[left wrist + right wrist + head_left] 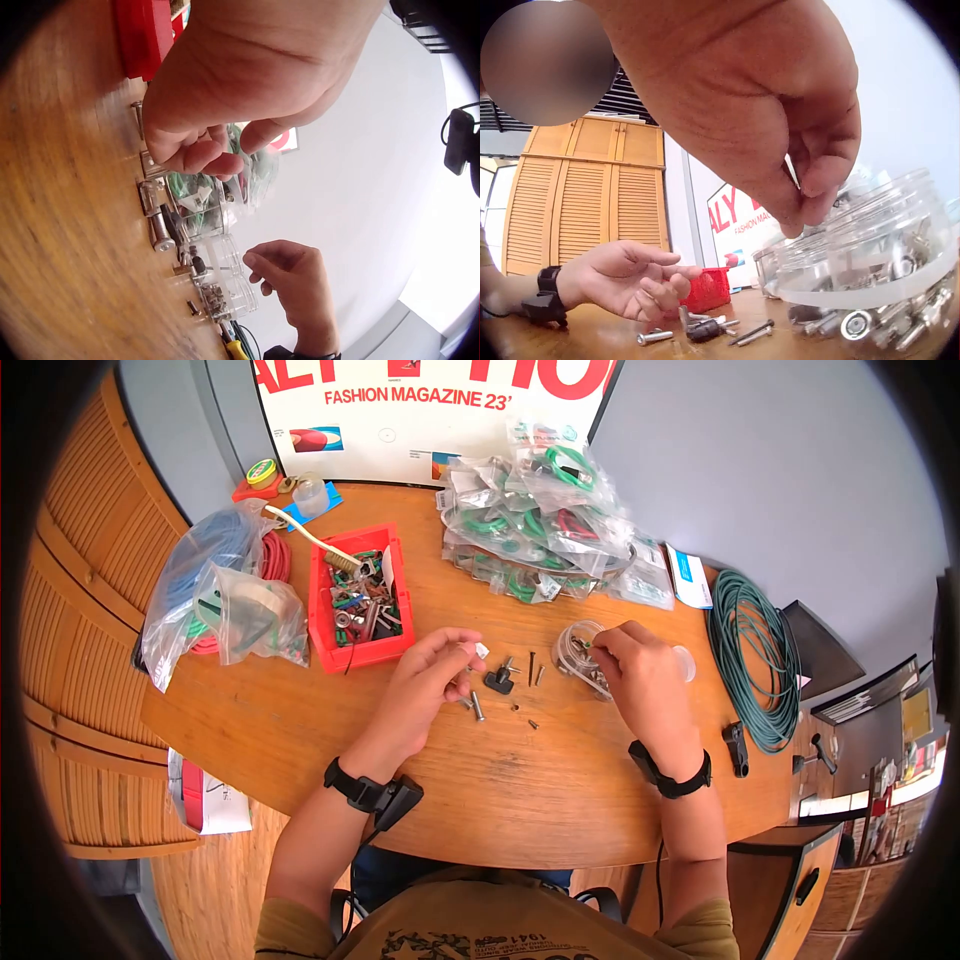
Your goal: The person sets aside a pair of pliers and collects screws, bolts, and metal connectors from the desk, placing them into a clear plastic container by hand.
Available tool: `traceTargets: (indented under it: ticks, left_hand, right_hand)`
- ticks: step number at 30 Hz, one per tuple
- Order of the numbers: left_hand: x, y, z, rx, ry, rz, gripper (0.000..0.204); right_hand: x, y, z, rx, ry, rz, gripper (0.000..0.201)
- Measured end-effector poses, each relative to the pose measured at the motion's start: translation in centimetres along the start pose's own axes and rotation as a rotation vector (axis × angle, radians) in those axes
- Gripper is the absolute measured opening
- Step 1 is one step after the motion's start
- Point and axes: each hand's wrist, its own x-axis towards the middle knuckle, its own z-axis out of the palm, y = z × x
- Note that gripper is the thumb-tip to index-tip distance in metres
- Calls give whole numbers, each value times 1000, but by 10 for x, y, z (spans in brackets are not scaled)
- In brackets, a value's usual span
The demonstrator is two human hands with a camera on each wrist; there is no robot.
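We see the right hand (645, 675) poised directly over the clear plastic jar (885, 262) of screws and bolts, its thumb and forefinger pinched together at the rim; whether a small piece sits between those fingertips we cannot tell. The jar lies just beneath and partly behind that hand, wrist bent downward, back of the hand up. The left hand (430, 675) hovers just above the table (300, 760), palm turned inward, fingers loosely curled around a small pale piece (481, 650) at its fingertips. Just beyond those fingertips, between the two hands, lie a bolt (477, 707), a black knob (497, 681) and a dark screw (531, 669). A red bin (325, 610) sits beyond the left hand.
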Motion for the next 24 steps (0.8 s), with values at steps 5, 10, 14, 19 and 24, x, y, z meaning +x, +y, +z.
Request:
traceTargets:
  ticks: [5, 10, 14, 19, 24]
  left_hand:
    - [0, -1, 0, 3, 6, -1, 28]
    - [-1, 0, 1, 10, 6, -5, 28]
    - [1, -2, -1, 6, -6, -1, 29]
    - [1, -2, 0, 2, -3, -3, 29]
    - [1, -2, 0, -3, -1, 3, 29]
  right_hand:
    - [-5, -15, -5, 62, -160, -125, 8]
    - [-11, -28, -4, 160, -301, -242, 13]
    - [-16, -32, 6, 144, -444, -241, 15]
    - [-21, -29, 28, 189, -527, -268, 11]
    - [-14, -26, 9, 193, -423, -228, 10]
